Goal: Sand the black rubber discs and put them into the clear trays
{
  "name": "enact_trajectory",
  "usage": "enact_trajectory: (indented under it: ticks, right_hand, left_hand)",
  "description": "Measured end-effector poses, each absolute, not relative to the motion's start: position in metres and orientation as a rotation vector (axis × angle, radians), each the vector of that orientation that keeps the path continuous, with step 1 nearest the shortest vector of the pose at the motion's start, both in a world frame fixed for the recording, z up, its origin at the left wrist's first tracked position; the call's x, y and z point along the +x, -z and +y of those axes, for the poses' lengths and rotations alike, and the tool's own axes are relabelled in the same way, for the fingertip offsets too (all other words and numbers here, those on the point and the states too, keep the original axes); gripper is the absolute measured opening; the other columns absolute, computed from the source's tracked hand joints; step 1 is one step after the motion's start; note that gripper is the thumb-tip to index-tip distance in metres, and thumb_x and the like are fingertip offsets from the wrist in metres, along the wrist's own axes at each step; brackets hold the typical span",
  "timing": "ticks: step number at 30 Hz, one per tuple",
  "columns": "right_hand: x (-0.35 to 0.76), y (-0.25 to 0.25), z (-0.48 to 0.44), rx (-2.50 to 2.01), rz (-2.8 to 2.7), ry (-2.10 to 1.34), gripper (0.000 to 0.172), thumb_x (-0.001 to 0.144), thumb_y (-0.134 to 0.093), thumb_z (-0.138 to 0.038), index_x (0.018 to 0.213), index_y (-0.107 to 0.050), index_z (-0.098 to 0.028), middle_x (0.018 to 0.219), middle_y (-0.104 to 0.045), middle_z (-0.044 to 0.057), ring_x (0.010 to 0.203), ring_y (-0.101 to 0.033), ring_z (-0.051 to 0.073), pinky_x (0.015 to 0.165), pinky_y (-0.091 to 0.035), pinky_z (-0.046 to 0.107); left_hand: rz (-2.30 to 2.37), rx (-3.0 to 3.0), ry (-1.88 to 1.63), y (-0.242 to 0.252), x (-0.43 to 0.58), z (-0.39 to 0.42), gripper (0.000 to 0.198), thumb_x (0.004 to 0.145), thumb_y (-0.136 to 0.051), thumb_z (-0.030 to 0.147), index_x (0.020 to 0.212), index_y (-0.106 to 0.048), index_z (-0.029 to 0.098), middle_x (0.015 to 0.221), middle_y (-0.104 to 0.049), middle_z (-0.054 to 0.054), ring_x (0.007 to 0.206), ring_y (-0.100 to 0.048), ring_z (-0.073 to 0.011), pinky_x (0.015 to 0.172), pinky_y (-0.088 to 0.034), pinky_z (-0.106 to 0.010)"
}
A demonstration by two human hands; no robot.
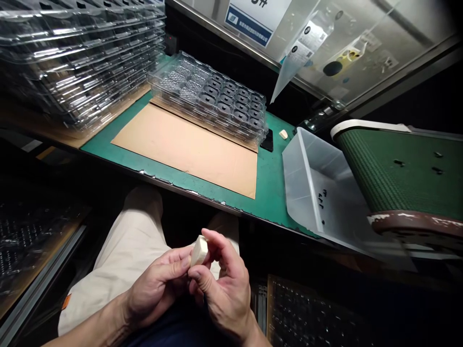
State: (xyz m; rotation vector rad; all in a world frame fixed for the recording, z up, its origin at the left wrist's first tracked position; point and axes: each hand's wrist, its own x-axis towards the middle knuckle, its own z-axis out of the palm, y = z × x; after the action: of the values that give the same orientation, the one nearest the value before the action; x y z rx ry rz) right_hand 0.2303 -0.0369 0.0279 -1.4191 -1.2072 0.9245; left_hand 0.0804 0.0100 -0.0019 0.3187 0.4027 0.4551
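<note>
Above my lap, both hands hold a small cream-coloured block [199, 251] with a flat, angular end. My left hand [157, 284] pinches its lower left side between thumb and fingers. On the other side, the thumb and fingers of my right hand [229, 286] close around it. The block is tilted, and its lower part is hidden by my fingers. Beyond my knees, a brown cardboard sheet [188, 147] lies on the green table mat [119, 159].
A clear plastic tray [213, 96] with dark parts in many pockets stands behind the cardboard. Stacked clear trays [90, 62] rise at left. To the right are a translucent bin [300, 178] with small black pieces and a green conveyor belt [405, 178]. A small cream piece [283, 134] lies nearby.
</note>
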Motion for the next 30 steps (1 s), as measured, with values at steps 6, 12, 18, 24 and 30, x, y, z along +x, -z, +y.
enact_trajectory:
  ticks: [6,12,18,24,30]
  right_hand:
    - [0.233,-0.022,-0.043,-1.398,-1.280,-0.890,0.044,0.092,-0.076,-0.031,0.135,-0.064,-0.032,0.089,-0.062,0.002,0.075,-0.061,0.016,0.069,-0.055,0.031]
    - [0.235,-0.018,-0.043,-1.390,-1.153,-0.952,0.033,0.095,-0.071,-0.025,0.127,-0.068,-0.033,0.088,-0.064,0.000,0.062,-0.062,0.011,0.060,-0.054,0.026]
    - [0.239,-0.010,-0.039,-1.495,-0.959,-1.002,0.037,0.100,-0.065,-0.039,0.135,-0.064,-0.027,0.098,-0.068,0.004,0.080,-0.064,0.015,0.074,-0.056,0.028]
    - [0.247,-0.011,-0.032,-1.566,-1.013,-1.171,0.033,0.102,-0.060,-0.047,0.102,-0.076,-0.017,0.070,-0.056,-0.001,0.065,-0.052,0.012,0.064,-0.045,0.025]
    - [0.265,-0.002,-0.028,-1.489,-0.897,-1.442,0.036,0.094,-0.071,-0.050,0.094,-0.076,-0.014,0.072,-0.066,0.002,0.063,-0.057,0.011,0.060,-0.046,0.023]
  left_hand:
    - [0.412,0.346,-0.431,0.003,0.080,0.013,0.028,0.102,-0.051,0.030,0.099,-0.074,0.013,0.076,-0.056,-0.005,0.071,-0.057,-0.0169,0.070,-0.044,-0.027]
    - [0.521,0.474,-0.496,0.005,0.080,0.015,0.029,0.101,-0.055,0.035,0.084,-0.069,0.016,0.075,-0.057,-0.004,0.073,-0.054,-0.0171,0.072,-0.043,-0.029]
    - [0.832,1.081,-0.584,-0.002,0.075,0.025,0.032,0.102,-0.057,0.044,0.082,-0.066,0.020,0.079,-0.061,-0.003,0.080,-0.056,-0.0187,0.077,-0.045,-0.028]
    - [0.989,1.348,-0.622,-0.006,0.071,0.027,0.021,0.099,-0.061,0.039,0.091,-0.072,0.023,0.084,-0.069,-0.003,0.080,-0.061,-0.0196,0.074,-0.046,-0.026]
    - [1.097,1.217,-0.621,0.001,0.072,0.022,0.026,0.089,-0.072,0.049,0.100,-0.075,0.026,0.083,-0.073,-0.002,0.079,-0.068,-0.0216,0.070,-0.053,-0.022]
